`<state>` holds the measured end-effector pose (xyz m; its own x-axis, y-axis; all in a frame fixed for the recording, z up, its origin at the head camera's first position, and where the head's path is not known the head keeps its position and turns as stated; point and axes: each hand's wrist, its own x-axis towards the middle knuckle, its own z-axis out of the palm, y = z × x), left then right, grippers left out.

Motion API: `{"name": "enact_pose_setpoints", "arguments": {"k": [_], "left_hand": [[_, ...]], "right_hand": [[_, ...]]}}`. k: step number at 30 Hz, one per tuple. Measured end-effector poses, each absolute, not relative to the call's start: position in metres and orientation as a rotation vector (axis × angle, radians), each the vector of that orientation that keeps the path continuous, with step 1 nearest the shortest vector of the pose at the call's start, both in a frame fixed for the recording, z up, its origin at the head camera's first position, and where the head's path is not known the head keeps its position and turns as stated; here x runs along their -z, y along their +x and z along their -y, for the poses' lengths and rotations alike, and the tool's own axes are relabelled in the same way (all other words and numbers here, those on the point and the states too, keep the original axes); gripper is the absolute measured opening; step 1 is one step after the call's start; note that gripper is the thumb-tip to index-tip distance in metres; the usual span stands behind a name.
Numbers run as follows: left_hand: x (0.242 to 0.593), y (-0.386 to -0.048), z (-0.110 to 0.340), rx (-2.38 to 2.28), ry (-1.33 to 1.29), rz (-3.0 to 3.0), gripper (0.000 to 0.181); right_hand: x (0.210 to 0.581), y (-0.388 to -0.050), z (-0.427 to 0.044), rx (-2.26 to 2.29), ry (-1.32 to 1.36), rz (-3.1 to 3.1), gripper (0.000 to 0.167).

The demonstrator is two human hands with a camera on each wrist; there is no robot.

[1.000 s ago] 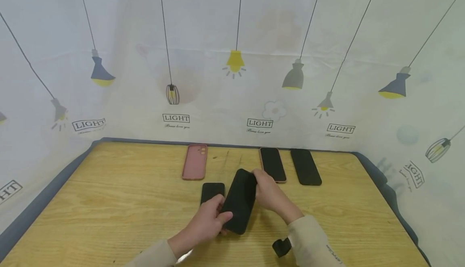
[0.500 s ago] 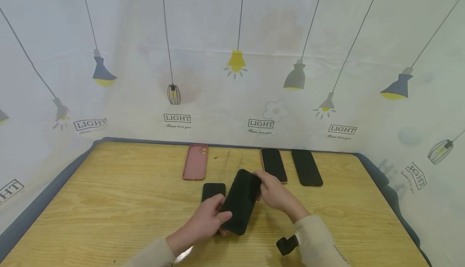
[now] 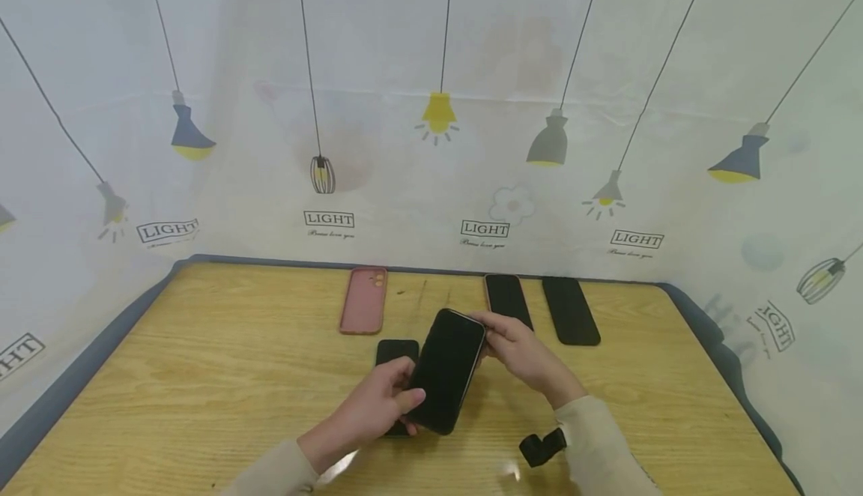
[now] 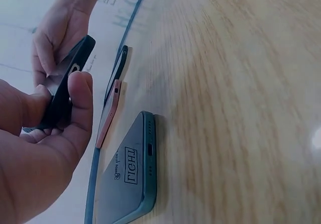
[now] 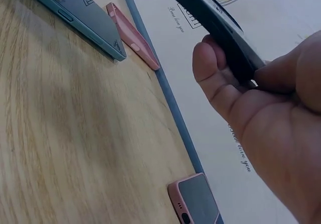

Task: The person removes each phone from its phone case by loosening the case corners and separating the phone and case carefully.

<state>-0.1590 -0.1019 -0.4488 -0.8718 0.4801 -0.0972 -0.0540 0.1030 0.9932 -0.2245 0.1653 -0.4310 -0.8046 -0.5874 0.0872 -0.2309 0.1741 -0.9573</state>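
Observation:
A dark phone (image 3: 446, 372) in a black case (image 5: 220, 30) is held tilted above the table, its screen toward the head camera. My left hand (image 3: 374, 406) grips its lower left side, thumb over the front edge. My right hand (image 3: 526, 350) pinches the upper right corner between thumb and fingers; in the right wrist view a light gap shows at that corner. Whether the phone sits fully in the case cannot be told. Below and behind my left hand, a phone with a teal frame (image 4: 149, 176) lies on the table, partly covered in the head view.
Along the back edge of the wooden table (image 3: 202, 376) lie a pink phone case (image 3: 364, 303), a pink-edged phone (image 3: 507, 301) and a flat black phone or case (image 3: 571, 312). A black wrist-worn device (image 3: 541, 447) sits by my right sleeve. A patterned cloth (image 3: 404, 46) encloses the table.
The held phone has turned a little, so a bright rim now shows along its top and right edge. My right hand has shifted slightly right; the left hand keeps its grip.

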Motion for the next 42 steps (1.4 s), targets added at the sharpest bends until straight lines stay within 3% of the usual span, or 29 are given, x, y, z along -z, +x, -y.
{"name": "enact_pose_setpoints", "arguments": {"k": [19,42], "left_hand": [[0.447,-0.168,0.093,-1.904,0.369,-1.988,0.009],[0.449,-0.185,0.076,-2.040,0.240,-2.131,0.012]], "right_hand": [[0.442,-0.224,-0.156,1.993,-0.488,-2.025,0.039],[0.445,-0.211,-0.149,1.867,-0.581,-2.146,0.034]]}}
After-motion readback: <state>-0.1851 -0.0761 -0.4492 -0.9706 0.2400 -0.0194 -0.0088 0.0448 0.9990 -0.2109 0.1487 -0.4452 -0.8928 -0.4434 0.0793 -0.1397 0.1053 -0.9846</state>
